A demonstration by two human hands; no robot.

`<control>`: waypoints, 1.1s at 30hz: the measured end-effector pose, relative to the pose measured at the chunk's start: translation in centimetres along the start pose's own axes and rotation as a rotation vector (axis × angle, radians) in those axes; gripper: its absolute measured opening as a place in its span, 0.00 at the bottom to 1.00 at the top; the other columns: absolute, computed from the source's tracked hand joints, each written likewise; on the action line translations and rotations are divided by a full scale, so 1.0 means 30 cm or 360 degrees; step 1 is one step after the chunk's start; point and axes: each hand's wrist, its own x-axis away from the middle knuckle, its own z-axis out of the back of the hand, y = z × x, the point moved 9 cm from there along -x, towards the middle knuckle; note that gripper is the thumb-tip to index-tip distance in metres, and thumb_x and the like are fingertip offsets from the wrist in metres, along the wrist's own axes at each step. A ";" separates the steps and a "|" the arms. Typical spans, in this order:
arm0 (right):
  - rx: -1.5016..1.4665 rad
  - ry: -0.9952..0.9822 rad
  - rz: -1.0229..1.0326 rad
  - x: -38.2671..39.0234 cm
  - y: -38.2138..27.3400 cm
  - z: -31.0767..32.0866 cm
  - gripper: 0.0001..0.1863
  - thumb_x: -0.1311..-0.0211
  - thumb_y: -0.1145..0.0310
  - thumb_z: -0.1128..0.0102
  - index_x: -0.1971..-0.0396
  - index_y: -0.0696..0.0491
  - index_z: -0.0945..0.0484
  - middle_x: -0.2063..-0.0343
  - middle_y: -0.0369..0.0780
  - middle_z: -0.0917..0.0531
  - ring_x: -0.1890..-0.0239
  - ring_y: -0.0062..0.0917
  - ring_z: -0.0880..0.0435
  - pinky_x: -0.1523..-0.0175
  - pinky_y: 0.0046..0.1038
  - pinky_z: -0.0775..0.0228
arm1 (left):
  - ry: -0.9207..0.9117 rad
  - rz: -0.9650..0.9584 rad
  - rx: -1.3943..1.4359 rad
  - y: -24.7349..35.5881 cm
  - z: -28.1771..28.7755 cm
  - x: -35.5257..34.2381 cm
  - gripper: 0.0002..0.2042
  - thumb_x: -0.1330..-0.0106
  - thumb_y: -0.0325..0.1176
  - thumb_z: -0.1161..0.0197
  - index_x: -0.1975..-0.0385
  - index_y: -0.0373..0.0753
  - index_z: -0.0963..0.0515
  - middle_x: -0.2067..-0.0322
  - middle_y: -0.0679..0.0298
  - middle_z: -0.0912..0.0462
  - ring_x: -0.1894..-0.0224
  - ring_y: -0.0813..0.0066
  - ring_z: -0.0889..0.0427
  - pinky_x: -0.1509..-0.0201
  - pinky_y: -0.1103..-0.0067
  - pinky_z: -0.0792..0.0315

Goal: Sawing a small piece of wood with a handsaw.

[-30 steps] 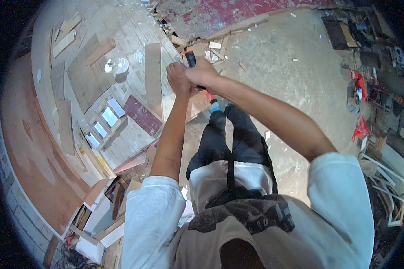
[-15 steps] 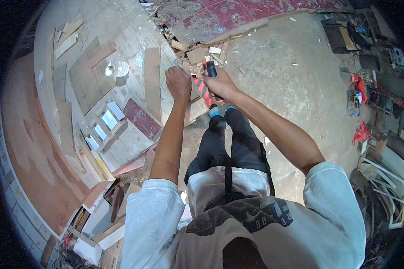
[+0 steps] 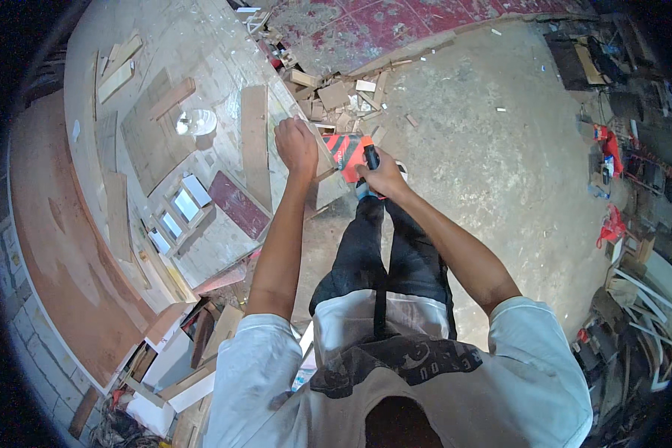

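Note:
My right hand point(image 3: 381, 175) is wrapped round the black and orange handle of a handsaw point(image 3: 342, 155). Its red blade with dark slanted stripes points left, toward the bench edge. My left hand point(image 3: 297, 149) is closed at the right edge of the wooden workbench point(image 3: 224, 67), over a piece of wood point(image 3: 322, 163) that juts out there. The fingertips of that hand are partly hidden. Just left of it lies a long flat board point(image 3: 254, 142). Where the blade meets the wood is hard to make out.
On the bench are a small wooden frame point(image 3: 179, 213), a dark red panel point(image 3: 238, 204), a clear round container point(image 3: 196, 122) and loose boards. Offcuts point(image 3: 336, 95) are heaped on the floor beyond my hands. Scrap wood point(image 3: 179, 388) lies near left; clutter lines the right side.
My right hand has drawn the saw back toward me and to the right, so more of the red blade shows. My left hand stays at the bench edge.

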 end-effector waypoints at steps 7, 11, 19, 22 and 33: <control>0.0200 -0.0027 -0.0024 0.006 -0.020 -0.085 0.26 0.47 0.62 0.35 0.50 0.57 0.30 0.69 0.43 0.19 0.66 0.32 0.20 0.59 0.32 0.28 | -0.0051 0.0182 -0.0108 0.009 0.076 0.063 0.30 0.46 0.51 0.35 0.54 0.30 0.31 0.55 0.48 0.30 0.51 0.51 0.30 0.42 0.61 0.39; 0.0123 -0.0057 0.0008 0.020 -0.092 -0.134 0.25 0.47 0.64 0.37 0.49 0.56 0.31 0.69 0.45 0.19 0.67 0.32 0.19 0.59 0.32 0.26 | -0.0182 0.0468 -0.0019 -0.063 0.039 0.118 0.36 0.51 0.50 0.31 0.49 0.29 0.34 0.53 0.42 0.33 0.49 0.47 0.32 0.41 0.61 0.39; -0.0414 -0.0116 -0.0111 0.057 -0.101 -0.154 0.22 0.46 0.70 0.36 0.50 0.54 0.28 0.69 0.37 0.17 0.72 0.17 0.20 0.65 0.24 0.27 | -0.0198 0.0606 0.0766 -0.145 0.012 0.116 0.28 0.46 0.42 0.35 0.50 0.29 0.33 0.58 0.48 0.26 0.54 0.54 0.24 0.47 0.64 0.31; -0.0376 -0.0106 0.0214 0.166 -0.302 -0.103 0.21 0.47 0.72 0.34 0.52 0.55 0.28 0.68 0.34 0.17 0.74 0.14 0.25 0.64 0.20 0.30 | -0.0548 0.0962 0.1916 -0.156 0.025 0.179 0.24 0.41 0.42 0.40 0.51 0.31 0.30 0.61 0.55 0.22 0.57 0.64 0.21 0.50 0.71 0.28; -0.0158 -0.0186 0.0625 0.603 -0.722 0.122 0.16 0.42 0.76 0.37 0.54 0.58 0.27 0.61 0.37 0.18 0.61 0.17 0.22 0.55 0.21 0.29 | -0.1478 0.0940 0.3554 0.285 0.427 0.351 0.34 0.44 0.50 0.57 0.41 0.31 0.35 0.52 0.48 0.25 0.58 0.56 0.21 0.56 0.63 0.23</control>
